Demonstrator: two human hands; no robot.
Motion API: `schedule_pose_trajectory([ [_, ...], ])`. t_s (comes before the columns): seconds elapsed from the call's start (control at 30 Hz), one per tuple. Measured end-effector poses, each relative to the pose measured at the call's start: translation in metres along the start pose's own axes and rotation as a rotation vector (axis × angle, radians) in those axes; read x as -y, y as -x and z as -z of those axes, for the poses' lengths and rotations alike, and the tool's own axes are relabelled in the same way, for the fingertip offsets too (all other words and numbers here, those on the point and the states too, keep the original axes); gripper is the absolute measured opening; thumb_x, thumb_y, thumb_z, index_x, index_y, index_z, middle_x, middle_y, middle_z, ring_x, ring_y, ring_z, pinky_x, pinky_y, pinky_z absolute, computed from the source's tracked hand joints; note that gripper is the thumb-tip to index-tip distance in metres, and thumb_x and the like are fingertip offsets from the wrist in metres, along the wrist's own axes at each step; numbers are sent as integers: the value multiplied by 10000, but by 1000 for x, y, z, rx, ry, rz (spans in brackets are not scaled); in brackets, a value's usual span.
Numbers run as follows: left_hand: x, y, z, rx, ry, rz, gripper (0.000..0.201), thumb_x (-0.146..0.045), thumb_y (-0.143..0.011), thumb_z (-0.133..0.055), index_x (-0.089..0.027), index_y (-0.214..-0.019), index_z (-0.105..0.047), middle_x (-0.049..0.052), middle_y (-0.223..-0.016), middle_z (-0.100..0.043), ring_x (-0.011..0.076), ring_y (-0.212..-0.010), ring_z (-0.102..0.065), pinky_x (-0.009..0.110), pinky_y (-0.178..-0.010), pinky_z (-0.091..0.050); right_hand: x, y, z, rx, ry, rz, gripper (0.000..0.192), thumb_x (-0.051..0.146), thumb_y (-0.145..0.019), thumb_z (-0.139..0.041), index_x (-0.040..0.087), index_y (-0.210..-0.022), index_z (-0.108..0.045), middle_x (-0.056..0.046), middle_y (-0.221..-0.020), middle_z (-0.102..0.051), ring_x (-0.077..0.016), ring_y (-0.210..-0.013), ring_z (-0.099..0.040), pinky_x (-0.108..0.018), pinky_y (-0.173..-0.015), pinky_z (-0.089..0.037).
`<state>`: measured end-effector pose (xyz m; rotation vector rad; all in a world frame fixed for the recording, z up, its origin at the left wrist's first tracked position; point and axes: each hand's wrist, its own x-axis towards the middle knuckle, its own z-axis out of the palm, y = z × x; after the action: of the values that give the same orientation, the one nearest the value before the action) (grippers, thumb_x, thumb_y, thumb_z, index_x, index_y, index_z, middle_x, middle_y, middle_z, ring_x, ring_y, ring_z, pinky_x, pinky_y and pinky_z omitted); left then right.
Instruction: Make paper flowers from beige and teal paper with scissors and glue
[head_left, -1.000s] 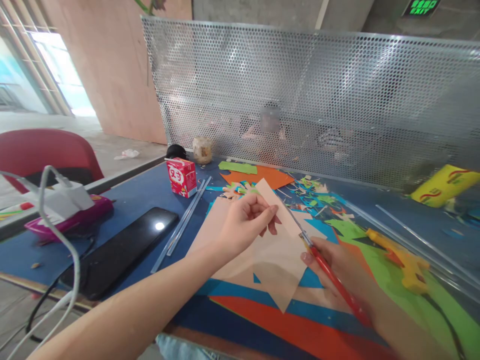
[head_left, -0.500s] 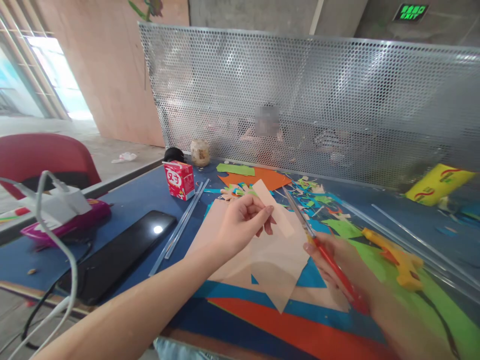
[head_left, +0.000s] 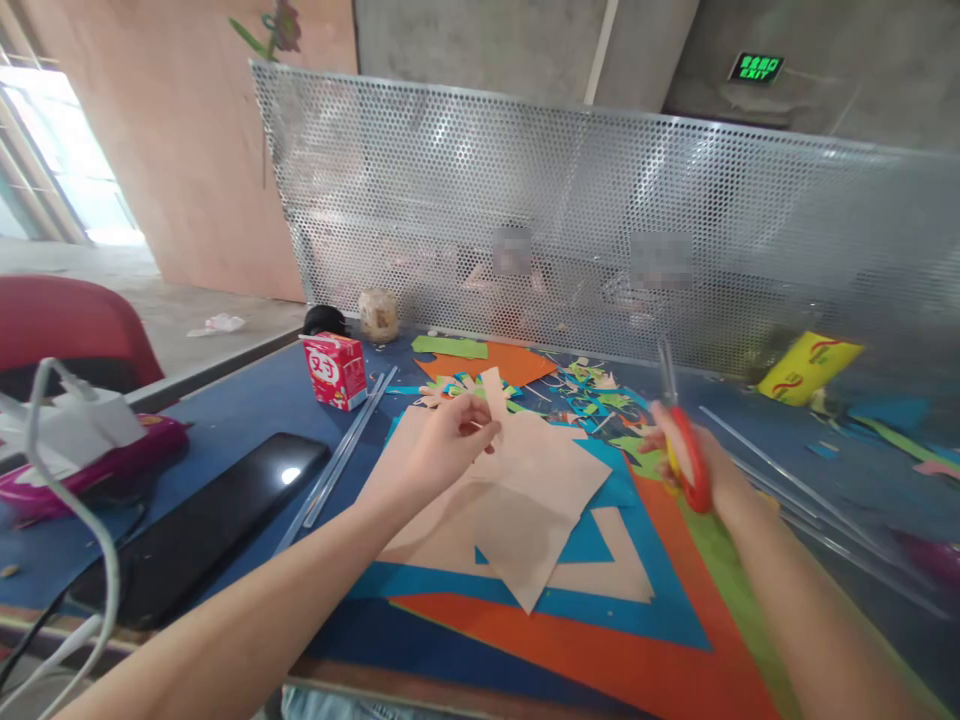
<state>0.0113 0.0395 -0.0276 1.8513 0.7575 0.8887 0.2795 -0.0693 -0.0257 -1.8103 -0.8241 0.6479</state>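
Note:
My left hand [head_left: 442,450] pinches a pale peach sheet of paper [head_left: 536,490] by a narrow strip at its top, holding it just above the blue table. Well to the right of the sheet, my right hand [head_left: 694,465] grips red-handled scissors [head_left: 679,440] with the blades pointing up. Beneath the peach sheet lie larger peach, blue [head_left: 600,540] and orange [head_left: 600,665] sheets.
A red carton [head_left: 335,370], clear glue sticks [head_left: 341,455], a black phone [head_left: 202,520] and a pink box with a white charger [head_left: 82,445] sit at the left. Paper scraps [head_left: 592,395] lie before the perforated metal screen [head_left: 600,220]. A yellow packet [head_left: 806,365] is at the right.
My right hand has lifted the scissors away from the peach sheet, to the right and upward. My left hand lowered slightly with the sheet. The view shifted right.

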Motion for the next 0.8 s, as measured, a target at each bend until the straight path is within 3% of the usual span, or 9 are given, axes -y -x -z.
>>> schedule_pose_trajectory([
  [0.13, 11, 1, -1, 176, -196, -67, 135, -285, -755, -554, -162, -791, -594, -2, -639, -609, 111, -575, -560, 208, -518, -407, 1, 12, -4, -182, 571, 101, 340, 562, -679, -575, 229, -632, -525, -54, -585, -594, -220, -568, -572, -274, -480, -340],
  [0.23, 9, 5, -2, 328, -459, -122, 220, -323, -741, -566, -192, -891, -659, 14, -684, -657, 143, -624, -587, 230, -551, -411, 1, 19, -16, -91, 864, 151, 324, 516, -760, -494, 207, -762, -592, -101, -747, -671, -255, -728, -632, -287, -562, -399],
  [0.3, 5, 7, -1, 347, -623, -142, 232, -322, -738, -561, -206, -906, -671, 27, -751, -683, 174, -710, -609, 263, -634, -432, -2, 21, -25, -46, 908, 158, 299, 480, -732, -555, 189, -779, -609, -111, -773, -683, -262, -750, -642, -289, -577, -415],
  [0.43, 6, 5, 4, 194, -807, -217, 391, -436, -722, -562, -212, -1038, -616, 78, -1043, -651, 266, -1013, -553, 397, -889, -380, -11, 23, -35, -44, 957, 199, 232, 382, -713, -601, 158, -768, -629, -127, -780, -690, -271, -744, -652, -309, -604, -444],
  [0.5, 12, 3, 5, 173, -871, -216, 500, -452, -688, -584, -197, -1118, -562, 104, -1143, -603, 309, -1109, -486, 464, -941, -328, -14, 23, -36, -66, 976, 236, 263, 373, -710, -603, 143, -832, -646, -151, -836, -694, -305, -807, -650, -352, -653, -466],
  [0.63, 21, 3, 1, 272, -954, -242, 335, -376, -735, -520, -184, -1004, -570, 108, -1121, -604, 308, -1021, -529, 489, -871, -348, -12, 26, -38, -131, 981, 374, 357, 358, -757, -562, 108, -1002, -634, -184, -1021, -667, -336, -982, -606, -433, -801, -473],
  [0.73, 17, 4, -3, 288, -1004, -278, 202, -246, -778, -436, -159, -895, -575, 127, -995, -638, 288, -921, -572, 473, -810, -360, -2, 28, -48, -136, 982, 562, 333, 225, -815, -482, 117, -1109, -594, -142, -1209, -591, -260, -1136, -528, -379, -957, -410],
  [0.8, 14, 4, -3, 291, -1007, -298, 184, -194, -780, -414, -152, -856, -576, 122, -890, -649, 276, -856, -586, 452, -781, -365, 4, 27, -61, -54, 1001, 684, 335, 184, -830, -470, 154, -1140, -591, -88, -1240, -585, -205, -1162, -513, -321, -990, -389],
])
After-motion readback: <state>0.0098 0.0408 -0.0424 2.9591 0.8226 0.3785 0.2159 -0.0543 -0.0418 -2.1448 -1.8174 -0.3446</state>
